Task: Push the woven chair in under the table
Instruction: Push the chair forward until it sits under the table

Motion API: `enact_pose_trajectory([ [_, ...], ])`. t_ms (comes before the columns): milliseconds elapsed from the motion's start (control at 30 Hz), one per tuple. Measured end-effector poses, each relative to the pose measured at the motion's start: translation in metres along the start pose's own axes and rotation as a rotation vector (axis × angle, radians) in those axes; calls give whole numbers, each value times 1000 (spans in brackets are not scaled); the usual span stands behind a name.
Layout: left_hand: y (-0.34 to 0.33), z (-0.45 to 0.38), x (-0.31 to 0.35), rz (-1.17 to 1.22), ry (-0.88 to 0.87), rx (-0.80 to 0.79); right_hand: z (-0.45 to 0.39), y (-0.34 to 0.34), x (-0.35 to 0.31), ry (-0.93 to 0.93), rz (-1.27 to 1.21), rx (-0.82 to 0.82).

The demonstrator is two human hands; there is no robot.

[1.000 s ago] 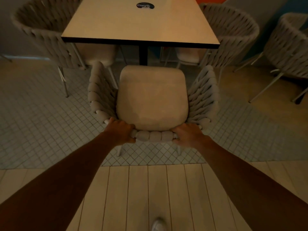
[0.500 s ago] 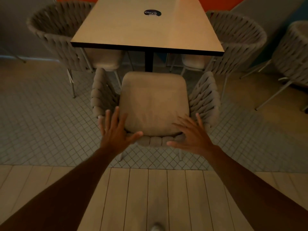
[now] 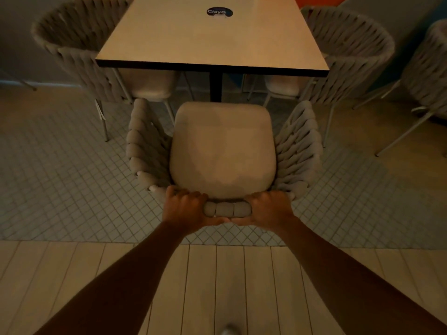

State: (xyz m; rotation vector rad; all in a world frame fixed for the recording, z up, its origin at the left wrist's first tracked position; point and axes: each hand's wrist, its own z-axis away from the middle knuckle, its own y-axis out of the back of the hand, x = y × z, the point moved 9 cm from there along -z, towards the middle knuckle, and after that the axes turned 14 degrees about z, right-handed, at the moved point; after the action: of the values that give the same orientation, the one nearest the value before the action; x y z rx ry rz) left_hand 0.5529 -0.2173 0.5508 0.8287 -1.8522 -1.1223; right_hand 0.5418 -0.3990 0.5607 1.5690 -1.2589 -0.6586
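Observation:
The woven chair (image 3: pixel 222 151) stands straight ahead of me, a grey rope-woven shell with a beige seat cushion, facing the table (image 3: pixel 212 37). The cushion's front edge lies just short of the table's near edge and black centre post. My left hand (image 3: pixel 183 207) and my right hand (image 3: pixel 267 207) both grip the top of the chair's backrest, close together, thumbs on the near side. A short stretch of woven rim shows between them.
Two matching woven chairs sit at the table's sides, one left (image 3: pixel 79 47) and one right (image 3: pixel 350 49). Another chair (image 3: pixel 433 76) stands at the far right. The chair rests on small-tiled floor (image 3: pixel 60 184); I stand on pale planks (image 3: pixel 217 286).
Half a second ago both hands were off the chair with fingers spread; now they have closed again on the backrest, nearer to each other than a second ago.

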Motion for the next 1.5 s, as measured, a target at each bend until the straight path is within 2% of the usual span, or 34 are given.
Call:
enact_pose_trajectory([
  [100, 2, -2, 1, 13, -43, 46, 0, 0, 1, 26, -6, 82],
  [267, 4, -11, -4, -11, -72, 76, -13, -13, 2, 25, 8, 12],
  [533, -2, -22, -14, -20, -83, 68, -24, -23, 7, -10, -5, 27],
  [667, -2, -38, -27, -8, -24, 4, -44, -27, 11, -15, 15, -41],
  [767, 0, -65, -52, 29, 153, -89, -77, -29, 16, 6, 80, -92],
  [833, -1, -79, -63, 51, 207, -131, -94, -34, 19, 15, 95, -100],
  [900, -3, -82, -65, 40, 199, -131, -98, -38, 21, 20, 89, -95],
  [1000, 0, -78, -56, 29, 129, -33, -90, -39, 26, 10, 69, -27],
  [1133, 2, -81, -59, 52, 87, 21, -93, -40, 26, 11, 38, 8],
  [1267, -1, -92, -72, 61, 109, -13, -106, -35, 26, 4, 48, 68],
  [1500, -12, -104, -82, 55, 157, -67, -115, -47, 36, -8, 30, -8],
])
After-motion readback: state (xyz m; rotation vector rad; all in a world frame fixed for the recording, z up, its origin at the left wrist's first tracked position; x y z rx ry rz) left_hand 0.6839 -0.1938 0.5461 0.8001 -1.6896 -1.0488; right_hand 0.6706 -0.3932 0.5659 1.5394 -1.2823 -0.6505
